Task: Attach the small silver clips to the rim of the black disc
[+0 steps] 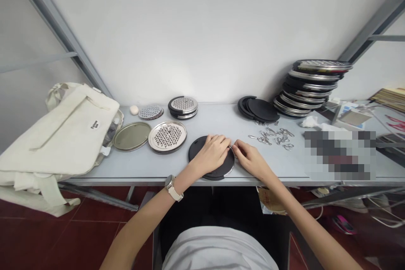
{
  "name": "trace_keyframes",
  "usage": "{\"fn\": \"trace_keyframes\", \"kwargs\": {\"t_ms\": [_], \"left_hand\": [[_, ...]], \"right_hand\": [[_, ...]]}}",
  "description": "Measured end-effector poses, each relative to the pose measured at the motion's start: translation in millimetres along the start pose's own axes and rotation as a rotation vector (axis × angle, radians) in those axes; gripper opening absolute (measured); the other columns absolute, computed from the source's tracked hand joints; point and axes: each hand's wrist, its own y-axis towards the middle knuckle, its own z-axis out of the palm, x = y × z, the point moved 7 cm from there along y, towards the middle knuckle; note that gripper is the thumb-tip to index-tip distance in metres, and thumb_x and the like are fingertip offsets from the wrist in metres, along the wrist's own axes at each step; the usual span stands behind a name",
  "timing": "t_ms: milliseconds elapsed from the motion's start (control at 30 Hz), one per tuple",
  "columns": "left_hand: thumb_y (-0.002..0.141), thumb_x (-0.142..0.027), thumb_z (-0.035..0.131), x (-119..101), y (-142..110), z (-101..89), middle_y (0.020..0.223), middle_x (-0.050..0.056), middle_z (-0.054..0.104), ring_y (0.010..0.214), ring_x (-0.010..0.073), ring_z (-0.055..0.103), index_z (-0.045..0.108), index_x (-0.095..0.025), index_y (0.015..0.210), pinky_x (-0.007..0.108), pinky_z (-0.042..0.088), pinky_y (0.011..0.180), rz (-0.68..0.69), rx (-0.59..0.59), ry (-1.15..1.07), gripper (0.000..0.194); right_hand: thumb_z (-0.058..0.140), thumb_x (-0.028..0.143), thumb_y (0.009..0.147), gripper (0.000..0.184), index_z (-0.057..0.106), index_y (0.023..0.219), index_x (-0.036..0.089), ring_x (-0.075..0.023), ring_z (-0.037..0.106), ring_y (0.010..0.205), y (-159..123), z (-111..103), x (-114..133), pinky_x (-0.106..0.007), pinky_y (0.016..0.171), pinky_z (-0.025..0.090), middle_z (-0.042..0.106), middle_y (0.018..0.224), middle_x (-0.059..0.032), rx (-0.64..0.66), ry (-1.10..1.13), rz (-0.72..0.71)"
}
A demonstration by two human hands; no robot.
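Note:
A round black plastic disc with a strip of metal rim [211, 173] lies flat near the table's front edge. Over its top rests my left hand [213, 152], fingers bent together and pressing at the right side of the disc. My right hand [245, 156] pinches at that same edge, its fingertips meeting the left hand's. A tiny shiny bit shows between them, too small to name. Right of the hands lie several small silver wire clips [280, 137]. To the left are a round metal grater plate [168, 136] and a plain round metal plate [132, 136].
Along the wall stand a grater in a black holder [183, 105], thin grater discs [150, 112] and black round parts [262, 109]. A tall leaning stack of round graters [311, 88] rises at right. A cream bag [63, 130] covers the left end.

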Motion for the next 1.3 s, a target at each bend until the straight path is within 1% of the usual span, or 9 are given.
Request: {"fn": "trace_keyframes", "kwargs": {"t_ms": [100, 200, 367, 500, 600, 800, 967, 1167, 1300], "left_hand": [[0.096, -0.017, 0.038, 0.1, 0.0, 0.4, 0.096, 0.005, 0.056, 0.095, 0.0198, 0.053, 0.048, -0.018, 0.094, 0.035, 0.035, 0.090, -0.004, 0.001, -0.010, 0.011], [0.096, -0.017, 0.037, 0.1, -0.1, 0.8, 0.097, 0.005, 0.056, 0.097, 0.0204, 0.053, 0.048, -0.018, 0.094, 0.035, 0.035, 0.091, -0.012, 0.009, -0.009, 0.011], [0.097, -0.018, 0.037, -0.2, -0.1, 0.1, 0.097, 0.006, 0.056, 0.096, 0.0206, 0.053, 0.048, -0.018, 0.093, 0.035, 0.035, 0.090, -0.012, 0.010, -0.001, 0.011], [0.097, -0.018, 0.037, -0.3, -0.4, -0.4, 0.096, 0.005, 0.057, 0.095, 0.0204, 0.053, 0.047, -0.018, 0.093, 0.035, 0.036, 0.089, -0.008, 0.002, -0.006, 0.011], [0.097, -0.018, 0.037, 0.3, -0.4, -0.1, 0.097, 0.006, 0.057, 0.096, 0.0209, 0.054, 0.047, -0.018, 0.094, 0.036, 0.036, 0.090, -0.017, 0.005, -0.013, 0.011], [0.096, -0.019, 0.037, 1.5, 0.0, 0.7, 0.098, 0.007, 0.058, 0.098, 0.0224, 0.054, 0.047, -0.018, 0.097, 0.038, 0.037, 0.090, -0.039, 0.008, -0.019, 0.010], [0.096, -0.018, 0.039, 1.4, -0.2, -0.3, 0.102, 0.007, 0.058, 0.100, 0.0218, 0.054, 0.047, -0.017, 0.101, 0.036, 0.037, 0.091, -0.032, -0.012, -0.028, 0.010], [0.096, -0.019, 0.039, 1.9, -0.8, 1.1, 0.109, 0.008, 0.057, 0.105, 0.0218, 0.053, 0.049, -0.017, 0.110, 0.037, 0.035, 0.095, -0.026, -0.008, -0.027, 0.017], [0.097, -0.020, 0.039, 2.6, -1.2, 2.5, 0.109, 0.008, 0.056, 0.106, 0.0221, 0.052, 0.049, -0.017, 0.115, 0.037, 0.036, 0.095, -0.023, -0.006, 0.000, 0.021]], "right_hand": [[0.043, 0.029, 0.090, 0.023, 0.040, 0.068, 0.022, -0.0144, 0.044, 0.055, 1.2, 2.6, 2.4, -0.027, 0.056, 0.033, 0.046, 0.058, 0.0035, 0.020, -0.008, -0.037], [0.044, 0.027, 0.088, 0.023, 0.039, 0.066, 0.022, -0.0139, 0.042, 0.055, 1.5, 2.6, 1.3, -0.027, 0.056, 0.033, 0.043, 0.057, 0.0038, 0.015, -0.002, -0.044], [0.043, 0.030, 0.090, 0.021, 0.040, 0.071, 0.022, -0.0133, 0.041, 0.056, 0.6, 1.0, -6.1, -0.026, 0.056, 0.034, 0.042, 0.059, 0.0048, 0.010, 0.108, 0.005], [0.038, 0.030, 0.093, 0.019, 0.042, 0.076, 0.022, -0.0140, 0.045, 0.059, 0.3, 1.2, -13.3, -0.027, 0.061, 0.037, 0.046, 0.062, 0.0043, 0.026, 0.208, 0.042], [0.039, 0.029, 0.092, 0.017, 0.042, 0.077, 0.022, -0.0142, 0.046, 0.060, 0.6, 1.2, -16.9, -0.027, 0.062, 0.038, 0.047, 0.063, 0.0042, 0.027, 0.248, 0.054], [0.041, 0.033, 0.093, 0.018, 0.042, 0.079, 0.022, -0.0144, 0.046, 0.059, 0.9, 1.9, -18.1, -0.027, 0.061, 0.038, 0.046, 0.062, 0.0042, 0.017, 0.221, 0.041], [0.043, 0.034, 0.093, 0.016, 0.044, 0.082, 0.022, -0.0144, 0.045, 0.059, 0.4, 1.6, -16.5, -0.027, 0.060, 0.037, 0.045, 0.062, 0.0047, 0.005, 0.185, 0.042], [0.044, 0.032, 0.091, 0.015, 0.045, 0.080, 0.022, -0.0141, 0.043, 0.058, 0.8, 1.8, -9.1, -0.026, 0.058, 0.035, 0.044, 0.061, 0.0049, 0.029, 0.148, 0.029], [0.042, 0.032, 0.091, 0.015, 0.045, 0.080, 0.022, -0.0144, 0.043, 0.057, 0.5, 2.4, -6.4, -0.027, 0.057, 0.035, 0.044, 0.061, 0.0048, 0.043, 0.128, 0.016]]}}
